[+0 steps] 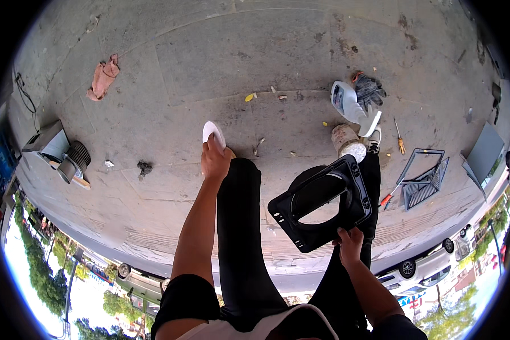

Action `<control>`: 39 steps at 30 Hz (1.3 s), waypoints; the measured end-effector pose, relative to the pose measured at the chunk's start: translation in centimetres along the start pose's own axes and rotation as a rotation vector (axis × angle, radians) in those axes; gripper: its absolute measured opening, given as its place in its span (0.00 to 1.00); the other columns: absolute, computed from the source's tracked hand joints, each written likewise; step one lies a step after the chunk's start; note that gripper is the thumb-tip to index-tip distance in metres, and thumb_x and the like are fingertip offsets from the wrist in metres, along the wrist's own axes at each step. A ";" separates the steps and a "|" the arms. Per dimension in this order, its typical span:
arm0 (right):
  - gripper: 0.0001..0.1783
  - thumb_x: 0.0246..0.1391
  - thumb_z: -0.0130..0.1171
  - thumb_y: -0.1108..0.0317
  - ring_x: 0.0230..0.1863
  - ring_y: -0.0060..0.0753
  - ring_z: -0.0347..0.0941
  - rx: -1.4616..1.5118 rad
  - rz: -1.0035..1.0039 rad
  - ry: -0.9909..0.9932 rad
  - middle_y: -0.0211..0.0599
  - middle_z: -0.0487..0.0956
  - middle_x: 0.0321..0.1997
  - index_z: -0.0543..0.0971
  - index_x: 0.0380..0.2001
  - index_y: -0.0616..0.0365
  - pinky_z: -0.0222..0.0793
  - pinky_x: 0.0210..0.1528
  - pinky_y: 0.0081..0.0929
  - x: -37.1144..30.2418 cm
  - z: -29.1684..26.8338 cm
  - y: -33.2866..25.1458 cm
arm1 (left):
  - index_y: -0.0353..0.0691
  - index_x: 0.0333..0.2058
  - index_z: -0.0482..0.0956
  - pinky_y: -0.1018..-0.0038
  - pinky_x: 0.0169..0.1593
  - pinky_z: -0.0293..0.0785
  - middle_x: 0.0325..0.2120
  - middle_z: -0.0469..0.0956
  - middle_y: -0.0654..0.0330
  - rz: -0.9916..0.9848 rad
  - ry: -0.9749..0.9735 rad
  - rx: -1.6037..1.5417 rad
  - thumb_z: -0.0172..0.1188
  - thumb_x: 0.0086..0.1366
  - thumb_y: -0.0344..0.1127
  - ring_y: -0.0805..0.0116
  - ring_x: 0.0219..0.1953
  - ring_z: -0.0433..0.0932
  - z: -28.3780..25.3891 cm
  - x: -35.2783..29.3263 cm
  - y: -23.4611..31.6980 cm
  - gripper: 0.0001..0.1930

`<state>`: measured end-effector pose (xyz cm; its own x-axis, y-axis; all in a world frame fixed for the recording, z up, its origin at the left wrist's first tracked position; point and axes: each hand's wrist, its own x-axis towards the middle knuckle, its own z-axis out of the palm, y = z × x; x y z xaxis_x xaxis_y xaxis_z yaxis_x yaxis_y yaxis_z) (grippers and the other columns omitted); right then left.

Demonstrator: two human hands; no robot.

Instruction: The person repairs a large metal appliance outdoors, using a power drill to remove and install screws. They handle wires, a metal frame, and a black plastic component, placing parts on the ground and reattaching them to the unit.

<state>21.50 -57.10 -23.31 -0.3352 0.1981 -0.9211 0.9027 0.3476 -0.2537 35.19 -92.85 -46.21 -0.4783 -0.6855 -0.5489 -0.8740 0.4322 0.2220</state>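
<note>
Housing (317, 195) of black plastic, with a squarish frame and a round opening, is held tilted over the right leg. Its near edge is gripped by the right hand (350, 245), the fingers closed on the rim; whether weight is also borne by the leg cannot be told. To the left of the housing and farther out, a white pad (212, 134) is held by the left hand (215, 161), with the fingers bent closely over it; the two are kept well apart.

Just beyond the housing, a stubby cylinder (348, 141) with a pale end is seen, and past that a white spray bottle (350, 105) is placed near a dark glove (370, 89). To the right of the housing, a screwdriver with a yellow handle (401, 139) is laid on the ground (209, 62), while a red-handled tool (386, 199) is found closer, beside a dark grille (422, 181). Farther right of the housing, a grey panel (484, 156) is seen.

Far to the left of the housing, a metal casing (54, 141) and a ribbed drum (78, 156) are seen together, with a dark scrap (145, 168) lying between them and the housing. Beyond these, a pink cloth (103, 78) is left crumpled.
</note>
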 end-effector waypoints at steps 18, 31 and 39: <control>0.08 0.52 0.59 0.72 0.13 0.25 0.68 0.787 -0.342 0.301 0.32 0.72 0.14 0.73 0.22 0.61 0.63 0.19 0.22 -7.5 -59.8 -15.8 | 0.32 0.52 0.68 0.58 0.48 0.69 0.40 0.75 0.41 0.033 -0.062 0.255 0.54 0.51 0.35 0.46 0.43 0.74 -23.4 -32.3 35.3 0.28; 0.13 0.49 0.59 0.72 0.11 0.29 0.66 1.314 -0.131 0.659 0.32 0.68 0.11 0.65 0.18 0.55 0.62 0.17 0.22 -14.7 -76.2 -7.4 | 0.36 0.50 0.71 0.60 0.46 0.71 0.39 0.77 0.44 0.340 -0.191 0.191 0.57 0.53 0.37 0.48 0.43 0.77 -27.0 -34.1 62.6 0.24; 0.11 0.48 0.59 0.72 0.12 0.32 0.69 1.352 -0.047 0.706 0.35 0.68 0.12 0.67 0.23 0.61 0.63 0.14 0.23 -17.3 -77.8 -14.9 | 0.32 0.48 0.71 0.65 0.38 0.75 0.30 0.80 0.49 0.357 -0.321 0.128 0.57 0.52 0.38 0.57 0.30 0.80 -28.4 -29.0 73.3 0.25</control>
<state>-7.20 5.60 19.37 -0.0721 0.7305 -0.6791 0.3185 -0.6284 -0.7097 -17.37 -57.92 8.84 -0.6779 -0.2753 -0.6816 -0.6336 0.6890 0.3519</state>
